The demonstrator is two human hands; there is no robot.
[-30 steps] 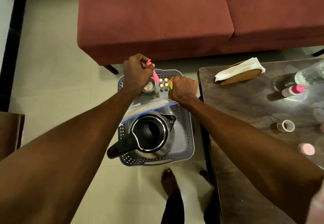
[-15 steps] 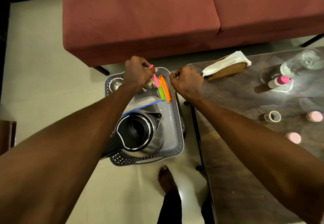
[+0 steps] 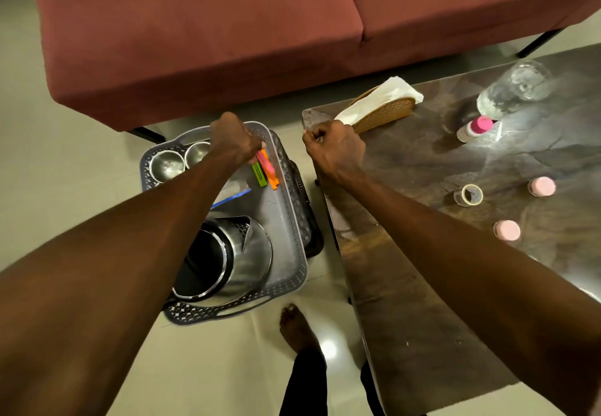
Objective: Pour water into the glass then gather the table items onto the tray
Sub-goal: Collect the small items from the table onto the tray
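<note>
A grey perforated tray (image 3: 292, 272) stands on the floor left of the dark table (image 3: 406, 285). In it are a steel kettle (image 3: 240, 259), two steel cups (image 3: 167, 165), a zip bag (image 3: 232, 189) and green (image 3: 259, 176) and orange clips (image 3: 272, 179). My left hand (image 3: 232, 137) holds a pink clip (image 3: 264, 163) down onto the other clips. My right hand (image 3: 333, 150) is curled over the table's near corner; nothing shows in it. A clear glass (image 3: 517, 88) lies at the table's far right.
On the table are a wicker holder with white napkins (image 3: 383, 103), a pink-capped bottle (image 3: 474, 127), a tape roll (image 3: 468, 195) and two pink lids (image 3: 541, 186). A red sofa (image 3: 227, 25) stands behind. A bare foot (image 3: 294, 324) is near the tray.
My left hand has lowered the pink clip onto the green and orange clips. My right hand has moved right, off the tray, to the table corner. The view has shifted left.
</note>
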